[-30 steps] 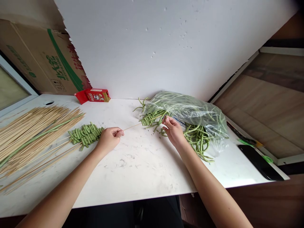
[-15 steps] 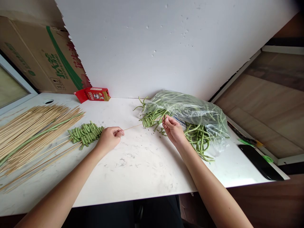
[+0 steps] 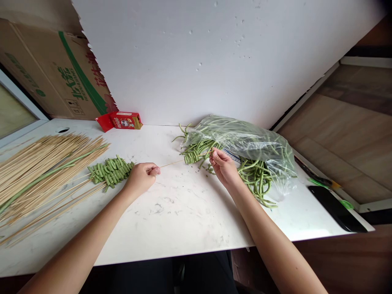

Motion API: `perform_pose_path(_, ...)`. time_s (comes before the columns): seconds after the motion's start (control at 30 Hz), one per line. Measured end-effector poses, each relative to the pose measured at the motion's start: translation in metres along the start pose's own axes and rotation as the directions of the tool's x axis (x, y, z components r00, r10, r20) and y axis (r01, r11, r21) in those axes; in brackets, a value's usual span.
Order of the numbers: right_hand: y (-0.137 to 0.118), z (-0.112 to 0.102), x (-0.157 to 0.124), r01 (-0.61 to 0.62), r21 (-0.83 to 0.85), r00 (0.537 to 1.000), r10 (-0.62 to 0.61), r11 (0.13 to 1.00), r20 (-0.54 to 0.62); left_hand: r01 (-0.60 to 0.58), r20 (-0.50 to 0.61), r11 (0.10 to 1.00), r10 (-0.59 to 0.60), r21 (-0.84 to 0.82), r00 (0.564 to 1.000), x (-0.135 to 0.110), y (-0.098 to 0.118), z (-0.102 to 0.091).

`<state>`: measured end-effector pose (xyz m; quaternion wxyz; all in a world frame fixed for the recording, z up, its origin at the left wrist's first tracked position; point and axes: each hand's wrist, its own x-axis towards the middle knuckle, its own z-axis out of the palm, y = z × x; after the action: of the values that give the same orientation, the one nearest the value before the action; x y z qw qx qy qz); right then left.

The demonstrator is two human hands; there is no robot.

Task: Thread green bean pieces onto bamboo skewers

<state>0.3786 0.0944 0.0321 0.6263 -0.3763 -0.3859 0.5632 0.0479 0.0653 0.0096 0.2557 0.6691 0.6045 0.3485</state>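
Note:
Pinched in my left hand [image 3: 142, 178] is a thin bamboo skewer [image 3: 172, 163], which points right across the table. Cut green bean pieces [image 3: 191, 157] sit packed side by side on it near its far end. My right hand [image 3: 224, 166] is closed at the skewer's tip, thumb and fingers pinching a short green bean piece [image 3: 211, 151]; the fingers partly hide it. Left of my left hand lie finished bean skewers [image 3: 110, 171], their bean ends together. Behind and beside my right hand are long loose green beans [image 3: 255, 175], some inside a clear plastic bag [image 3: 245, 136].
Many bare bamboo skewers [image 3: 45, 163] spread over the left of the white table [image 3: 171, 220], with a long bean across them. A red packet [image 3: 127, 121] stands at the back. Scissors [image 3: 317, 173] and a black phone [image 3: 335, 208] lie at the right edge. A cardboard box [image 3: 55, 77] stands back left.
Hardly anything differs. Both hands keep their places and grips; the bean piece at my right fingertips shows slightly more upright, and the view has shifted a little.

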Motion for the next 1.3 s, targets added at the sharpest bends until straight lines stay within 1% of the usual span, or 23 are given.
perform_pose_path(0.1,0.0003,-0.0003,-0.0002,0.001,0.014,1.000,-0.001,1.000,0.005,0.001,0.000,1.000,-0.001,0.001,1.000,-0.0005,0.0016,-0.0005)
perform_pose_path(0.27,-0.0002,0.0011,-0.0009,0.008,-0.008,1.000,-0.008,1.000,0.002,0.013,0.007,1.000,-0.013,0.005,1.000,-0.0001,0.0022,-0.0011)
perform_pose_path(0.57,-0.0088,0.0066,-0.0056,0.056,-0.121,0.997,-0.061,0.991,-0.040,0.001,-0.008,0.998,-0.001,0.055,1.000,0.0002,-0.0007,-0.0035)
perform_pose_path(0.77,-0.0064,0.0052,-0.0051,0.054,-0.141,0.996,-0.063,0.989,-0.060,-0.017,-0.004,0.997,0.017,0.071,1.000,0.0007,-0.0033,-0.0042)
perform_pose_path(0.9,-0.0049,0.0059,-0.0060,0.044,-0.145,0.998,-0.050,0.989,-0.039,-0.004,0.012,0.997,0.003,0.073,1.000,0.0006,-0.0044,-0.0039)
perform_pose_path(1.03,-0.0052,0.0065,-0.0074,0.041,-0.176,0.999,-0.045,0.984,-0.018,-0.001,0.007,0.998,0.000,0.063,1.000,-0.0001,-0.0015,-0.0045)
perform_pose_path(1.2,-0.0045,0.0069,-0.0085,0.036,-0.192,0.999,-0.038,0.981,-0.011,0.017,0.008,0.998,-0.017,0.067,1.000,-0.0006,0.0020,-0.0047)
perform_pose_path(1.3,-0.0045,0.0076,-0.0096,0.034,-0.202,0.999,-0.036,0.979,-0.009,0.006,0.002,0.998,-0.006,0.068,1.000,-0.0009,0.0011,-0.0038)
